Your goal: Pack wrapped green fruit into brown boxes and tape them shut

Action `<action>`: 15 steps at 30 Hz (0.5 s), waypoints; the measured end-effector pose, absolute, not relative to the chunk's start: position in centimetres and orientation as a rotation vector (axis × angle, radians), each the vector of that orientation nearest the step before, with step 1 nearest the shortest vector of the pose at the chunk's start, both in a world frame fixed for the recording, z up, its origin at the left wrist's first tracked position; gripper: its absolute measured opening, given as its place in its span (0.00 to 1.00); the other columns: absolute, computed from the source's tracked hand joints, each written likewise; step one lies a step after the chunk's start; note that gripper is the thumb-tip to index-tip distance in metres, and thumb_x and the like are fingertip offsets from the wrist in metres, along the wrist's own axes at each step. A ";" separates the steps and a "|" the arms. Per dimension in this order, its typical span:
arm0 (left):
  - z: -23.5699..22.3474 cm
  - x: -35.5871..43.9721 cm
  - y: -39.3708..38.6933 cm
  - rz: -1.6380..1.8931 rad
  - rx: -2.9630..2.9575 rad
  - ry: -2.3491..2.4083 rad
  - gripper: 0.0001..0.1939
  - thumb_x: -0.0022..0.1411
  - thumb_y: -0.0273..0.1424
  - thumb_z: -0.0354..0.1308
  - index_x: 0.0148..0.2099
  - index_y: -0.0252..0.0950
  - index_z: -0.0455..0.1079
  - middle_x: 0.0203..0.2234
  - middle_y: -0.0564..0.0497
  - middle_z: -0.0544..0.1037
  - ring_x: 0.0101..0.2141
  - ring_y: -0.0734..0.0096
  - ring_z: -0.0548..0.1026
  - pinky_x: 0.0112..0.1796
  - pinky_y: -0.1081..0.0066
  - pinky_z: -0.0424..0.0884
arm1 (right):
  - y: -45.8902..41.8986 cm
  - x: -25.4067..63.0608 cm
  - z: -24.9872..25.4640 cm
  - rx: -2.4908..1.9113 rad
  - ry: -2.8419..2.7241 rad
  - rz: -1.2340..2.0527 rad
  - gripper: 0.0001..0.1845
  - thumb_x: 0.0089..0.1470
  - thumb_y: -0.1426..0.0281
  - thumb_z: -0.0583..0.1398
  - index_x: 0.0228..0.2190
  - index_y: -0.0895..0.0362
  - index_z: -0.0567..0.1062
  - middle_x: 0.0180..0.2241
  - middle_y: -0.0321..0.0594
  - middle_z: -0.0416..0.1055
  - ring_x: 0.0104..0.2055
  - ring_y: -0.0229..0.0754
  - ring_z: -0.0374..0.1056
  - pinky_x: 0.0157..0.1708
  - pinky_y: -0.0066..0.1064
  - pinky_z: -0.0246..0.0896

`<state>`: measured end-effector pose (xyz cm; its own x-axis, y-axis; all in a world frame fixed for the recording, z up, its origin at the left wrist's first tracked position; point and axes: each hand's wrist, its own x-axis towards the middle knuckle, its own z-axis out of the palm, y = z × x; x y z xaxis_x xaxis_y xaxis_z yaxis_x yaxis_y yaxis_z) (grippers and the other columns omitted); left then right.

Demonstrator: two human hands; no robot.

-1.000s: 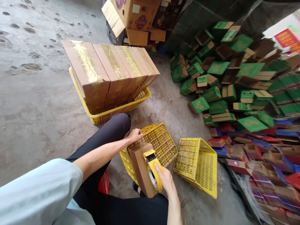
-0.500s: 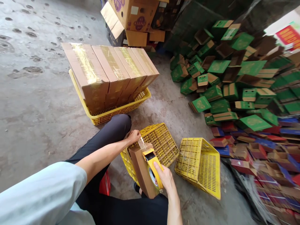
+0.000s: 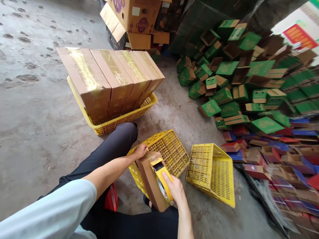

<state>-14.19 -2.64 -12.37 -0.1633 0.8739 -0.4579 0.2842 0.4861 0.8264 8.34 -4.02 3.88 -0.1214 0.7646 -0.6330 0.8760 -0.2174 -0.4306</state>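
A narrow brown cardboard box [image 3: 151, 186] leans, tilted, against an upturned yellow plastic crate [image 3: 171, 149] in front of me. My right hand [image 3: 175, 189] is wrapped around a yellow tape dispenser [image 3: 162, 177], which lies along the box's upper face with its white-cored roll against the cardboard. My left hand [image 3: 141, 151] is closed at the far end of the box, its fingers curled at the box's edge; the fingertips are partly hidden. Clear tape shows faintly on that far end, between the left hand and the dispenser's head.
A yellow crate [image 3: 97, 130] holding several taped cardboard boxes [image 3: 117, 71] stands ahead on the left. Another yellow crate [image 3: 211, 174] lies at my right. Green cartons [image 3: 229, 99] and red and blue cartons [image 3: 274, 159] are heaped on the right; larger cartons [image 3: 139, 16] stand at the back.
My left hand has moved down to the box's far edge, and the stretched strip of tape by its fingers no longer shows. The dispenser has stayed nearly in place. The view has shifted slightly.
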 end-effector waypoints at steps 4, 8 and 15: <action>-13.5 -13.3 -2.8 0.709 1.037 1.677 0.11 0.68 0.28 0.51 0.42 0.34 0.76 0.41 0.44 0.82 0.45 0.61 0.78 0.45 0.70 0.68 | -3.9 8.4 3.7 1.979 1.896 -1.262 0.25 0.57 0.44 0.57 0.24 0.51 0.71 0.15 0.36 0.69 0.18 0.44 0.72 0.19 0.29 0.66; -14.2 -12.6 -3.1 0.716 1.068 1.640 0.12 0.70 0.29 0.51 0.43 0.34 0.77 0.39 0.46 0.82 0.42 0.63 0.78 0.44 0.71 0.68 | -3.8 8.6 3.6 1.962 1.924 -1.245 0.26 0.58 0.44 0.57 0.24 0.51 0.71 0.16 0.37 0.70 0.19 0.44 0.72 0.20 0.29 0.67; -14.5 -12.9 -3.7 0.718 1.162 1.558 0.13 0.71 0.34 0.52 0.45 0.36 0.77 0.44 0.47 0.79 0.48 0.62 0.75 0.50 0.70 0.67 | -3.5 9.0 3.3 1.927 1.912 -1.235 0.26 0.59 0.43 0.56 0.24 0.51 0.71 0.17 0.37 0.70 0.21 0.45 0.73 0.21 0.30 0.68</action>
